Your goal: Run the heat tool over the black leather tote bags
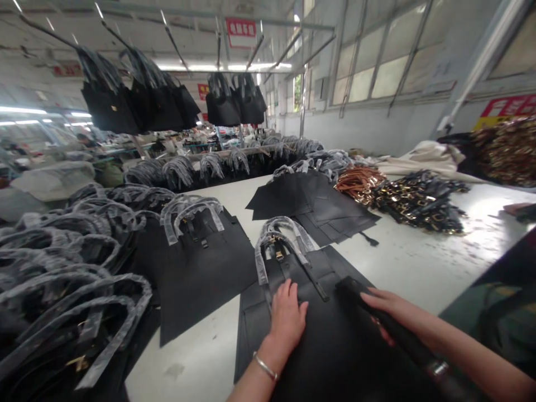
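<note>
A black handbag (pixel 322 340) with plastic-wrapped handles (pixel 262 257) lies on the white table in front of me. A gold clasp (pixel 280 255) shows between its handles, and a narrow black strap (pixel 316 285) runs down its front. My left hand (pixel 288 312) rests flat on the bag just below the clasp, fingers stretched and holding nothing. Over the bag's right side, my right hand (pixel 385 312) is wrapped around a long black tool (pixel 402 335) with a silver ring near its lower end. The tool's exact kind cannot be made out.
Another black bag (pixel 201 279) lies to the left, beside a heap of bags with wrapped handles (pixel 84 279). Black panels (pixel 310 201), brown straps (pixel 360 181) and black straps with gold buckles (pixel 419 201) lie farther back. Finished-looking bags (pixel 109 106) hang from a rack.
</note>
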Demonstrator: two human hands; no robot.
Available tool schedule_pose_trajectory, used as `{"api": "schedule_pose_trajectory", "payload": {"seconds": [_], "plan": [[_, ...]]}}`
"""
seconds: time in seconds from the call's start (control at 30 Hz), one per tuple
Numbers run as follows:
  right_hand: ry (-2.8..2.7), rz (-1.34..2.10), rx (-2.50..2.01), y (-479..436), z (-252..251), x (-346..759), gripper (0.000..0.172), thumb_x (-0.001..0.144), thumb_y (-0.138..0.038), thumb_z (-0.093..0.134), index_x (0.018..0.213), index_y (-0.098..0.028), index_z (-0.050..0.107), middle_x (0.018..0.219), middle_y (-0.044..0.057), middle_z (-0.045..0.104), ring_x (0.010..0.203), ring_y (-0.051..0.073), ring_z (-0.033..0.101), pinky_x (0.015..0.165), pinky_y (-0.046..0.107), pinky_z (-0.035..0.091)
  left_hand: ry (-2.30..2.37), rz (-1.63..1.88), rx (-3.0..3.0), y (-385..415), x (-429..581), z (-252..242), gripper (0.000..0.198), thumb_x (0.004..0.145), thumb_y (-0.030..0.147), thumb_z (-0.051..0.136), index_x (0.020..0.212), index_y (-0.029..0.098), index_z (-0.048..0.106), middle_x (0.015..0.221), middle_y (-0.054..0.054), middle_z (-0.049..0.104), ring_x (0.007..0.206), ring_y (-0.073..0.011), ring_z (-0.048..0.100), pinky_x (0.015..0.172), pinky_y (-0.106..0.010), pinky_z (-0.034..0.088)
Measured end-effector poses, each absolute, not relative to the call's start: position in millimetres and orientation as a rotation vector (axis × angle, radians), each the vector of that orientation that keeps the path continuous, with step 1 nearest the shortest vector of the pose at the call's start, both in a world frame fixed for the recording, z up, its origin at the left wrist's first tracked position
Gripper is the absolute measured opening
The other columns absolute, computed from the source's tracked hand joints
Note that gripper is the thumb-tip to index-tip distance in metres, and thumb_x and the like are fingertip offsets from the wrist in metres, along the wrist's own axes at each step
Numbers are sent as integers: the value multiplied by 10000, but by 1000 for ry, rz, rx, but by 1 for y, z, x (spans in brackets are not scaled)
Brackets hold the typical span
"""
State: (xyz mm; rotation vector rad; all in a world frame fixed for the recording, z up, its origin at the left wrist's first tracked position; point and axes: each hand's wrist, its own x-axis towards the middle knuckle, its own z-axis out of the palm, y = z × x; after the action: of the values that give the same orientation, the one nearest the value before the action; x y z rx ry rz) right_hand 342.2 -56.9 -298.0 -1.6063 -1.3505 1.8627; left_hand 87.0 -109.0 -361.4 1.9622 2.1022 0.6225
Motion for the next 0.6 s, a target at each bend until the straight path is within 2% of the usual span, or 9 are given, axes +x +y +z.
{"api": "schedule_pose_trajectory", "payload": {"seconds": [0.13,0.2,0.3,0.4,0.5,0.57,0.6], "plan": [[-1328,1967,-1609,-26,-302,334,344,872,-527,546,932,-190,507,568,-22,590,368,116,546,327,197,447,2086,641,2050,-105,96,-375,419,891,227,510,1303,152,532,1415,-83,475,1293,-334,362,1074,-484,322],[-1373,1932,-1605,-12,-302,324,331,880,-511,539,877,-182,506,557,-14,588,360,117,536,321,203,442,2052,666,2063,-108,97,-376,421,884,208,499,1302,163,534,1399,-77,493,1282,-342,366,1065,-498,329],[-1431,1780,-1567,2,-299,306,327,888,-486,541,1005,-182,520,560,-38,565,366,114,533,318,194,426,1998,747,2014,-114,96,-377,426,861,198,517,1286,179,542,1385,-91,500,1287,-350,360,1069,-513,320],[-1484,1691,-1444,3,-290,293,409,882,-476,561,1192,-219,492,605,-53,559,394,110,546,340,191,433,1949,964,1873,-109,92,-381,364,821,199,577,1184,183,581,1355,-121,502,1265,-330,401,1063,-479,334],[-1525,1715,-1374,-7,-282,289,549,854,-479,598,1315,-220,452,641,-39,577,418,125,564,358,214,448,2010,1210,1470,-84,78,-381,313,810,185,592,1115,129,552,1197,-176,559,1010,-251,589,901,-375,458],[-1524,1756,-1390,-15,-280,286,648,840,-492,606,1386,-213,395,638,-35,583,421,134,566,359,222,445,2079,1250,1186,-58,66,-376,362,808,185,607,1150,105,518,1079,-160,606,829,-203,632,804,-325,479],[-1523,1769,-1400,-18,-281,284,699,834,-499,608,1418,-207,359,624,-36,582,417,137,562,358,224,442,2106,1230,1093,-44,60,-373,391,795,191,631,1160,105,518,1027,-142,630,807,-199,638,797,-315,475]]}}
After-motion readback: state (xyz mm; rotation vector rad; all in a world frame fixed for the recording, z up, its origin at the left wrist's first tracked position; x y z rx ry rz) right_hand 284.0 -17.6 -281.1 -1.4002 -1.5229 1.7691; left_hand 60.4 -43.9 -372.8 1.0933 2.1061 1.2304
